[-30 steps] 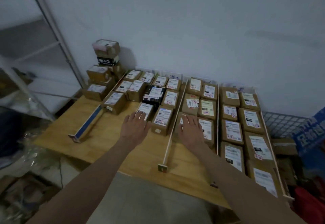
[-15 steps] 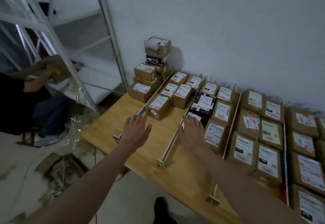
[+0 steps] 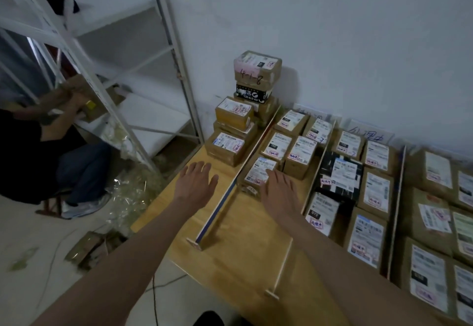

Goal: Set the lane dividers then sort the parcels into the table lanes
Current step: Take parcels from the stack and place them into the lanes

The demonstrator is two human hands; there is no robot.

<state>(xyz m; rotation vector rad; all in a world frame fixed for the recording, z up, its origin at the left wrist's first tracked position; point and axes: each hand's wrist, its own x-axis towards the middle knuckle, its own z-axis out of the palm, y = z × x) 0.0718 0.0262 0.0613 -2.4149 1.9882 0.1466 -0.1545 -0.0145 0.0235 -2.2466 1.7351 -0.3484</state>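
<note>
Parcels fill the lanes across the centre and right of the frame, labels up, in rows that run from the near edge toward the wall. The nearest loose parcel [image 3: 261, 172] lies at the near end of the second lane from the left, just right of the blue-edged divider [image 3: 225, 202]. Its long axis follows the lane, up and slightly right in the frame.

The right hand [image 3: 277, 192] lies directly below this parcel in the frame. Its fingers [image 3: 271, 174] are straight and spread, with the tips at or over the parcel's near edge; whether they press it cannot be told. The left hand [image 3: 195, 184] is flat and spread, with nothing in it, over the bare surface [image 3: 245, 261] on the other side of the divider. The right hand is therefore the nearer one, and a push or grip along the lane probably falls to it.

A second divider [image 3: 284, 266], thin and pale, runs to the right of the right forearm. A stack [image 3: 243, 113] of parcels stands left of the blue-edged divider against the wall. At left, a metal rack [image 3: 107, 51] stands on the floor, and a seated person [image 3: 33, 151] in dark clothes handles something beside it.
</note>
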